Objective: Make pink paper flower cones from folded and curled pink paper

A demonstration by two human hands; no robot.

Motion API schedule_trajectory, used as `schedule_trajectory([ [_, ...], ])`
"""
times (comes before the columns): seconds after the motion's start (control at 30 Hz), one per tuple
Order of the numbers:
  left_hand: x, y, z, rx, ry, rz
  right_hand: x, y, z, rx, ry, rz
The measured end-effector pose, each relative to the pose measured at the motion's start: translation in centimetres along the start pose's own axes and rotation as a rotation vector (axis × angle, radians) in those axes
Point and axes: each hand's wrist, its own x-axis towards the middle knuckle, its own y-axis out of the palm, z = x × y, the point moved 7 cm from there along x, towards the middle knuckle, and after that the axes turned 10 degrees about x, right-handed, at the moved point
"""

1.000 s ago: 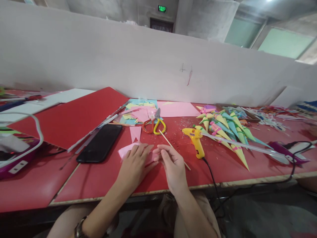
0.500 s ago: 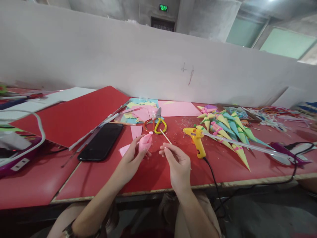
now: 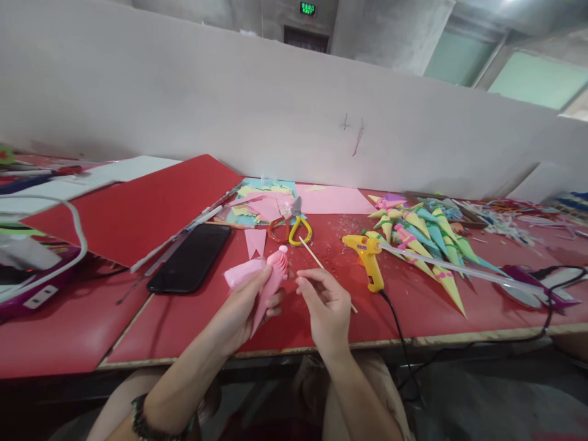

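The left hand (image 3: 243, 306) is closed around a pink paper cone (image 3: 271, 283), gripping it just above the near edge of the bench (image 3: 184, 331); the cone's rolled wide end, with a small pink bead on top, points away from the person and its tip points down toward the near edge. A loose flap of pink paper (image 3: 241, 272) sticks out to the left of the fingers. The right hand (image 3: 328, 309) pinches a thin wooden stick (image 3: 316, 260) between thumb and fingertips; the stick slants away toward the back of the bench, its far end near the scissors (image 3: 290, 226) with one orange and one yellow handle. The two hands are near each other but apart. No container shows clearly; the things lie loose on the red surface. A small pink paper triangle (image 3: 255, 240) lies flat just behind the cone. A black phone (image 3: 190, 265) lies to the left, beside a large red sheet (image 3: 133, 211). A yellow glue gun (image 3: 367, 257) stands right of the hands with its black cord (image 3: 395, 331) running off the near edge. A heap of yellow, blue and green paper cones (image 3: 422, 242) lies toward the right end, and paper scraps (image 3: 257, 205) sit behind the scissors beside a pink sheet (image 3: 333, 200).
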Motion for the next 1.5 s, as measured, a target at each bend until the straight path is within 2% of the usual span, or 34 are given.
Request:
schedule_trajectory([
  [0.13, -0.1, -0.5, 0.3, -0.055, -0.044, -0.064, 0.0, 0.0, 0.6, -0.041, -0.069, 0.004],
  [0.27, -0.2, -1.1, 0.7, 0.05, -0.077, -0.102, 0.1, 0.1, 0.8, -0.073, -0.089, 0.024],
  [0.43, -0.3, -1.5, 0.0, 0.123, 0.002, -0.132, 0.0, -0.1, 0.7, -0.105, -0.083, 0.002],
  [0.57, 0.1, -1.3, -0.1, 0.1, 0.02, -0.123, -0.1, -0.5, 0.5, -0.055, -0.049, -0.056],
  [0.67, 0.4, -0.5, -0.1, 0.081, 0.054, -0.052, -0.2, -0.6, 0.4, -0.014, -0.042, -0.081],
  [0.77, 0.4, 0.4, 0.5, 0.07, 0.016, 0.028, -0.2, -0.3, 0.6, -0.025, -0.074, -0.048],
  [0.87, 0.2, 0.8, 0.8, 0.06, 0.002, 0.059, -0.2, 0.2, 0.6, -0.079, -0.107, 0.0],
  [1.0, 0.1, 1.2, 1.1, 0.103, -0.018, 0.113, -0.3, 0.5, 0.1, -0.017, -0.072, 0.043],
  [1.23, -0.1, 0.9, 1.7, 0.162, -0.063, 0.022, -0.6, 1.0, -0.2, 0.03, -0.015, 0.063],
  [1.37, -0.2, 1.2, 1.9, 0.14, -0.072, 0.033, -0.7, 0.9, -0.5, 0.007, 0.022, 0.052],
  [1.5, -0.1, 1.0, 2.0, 0.192, -0.049, 0.021, -0.6, 0.8, -0.4, -0.075, -0.001, 0.046],
])
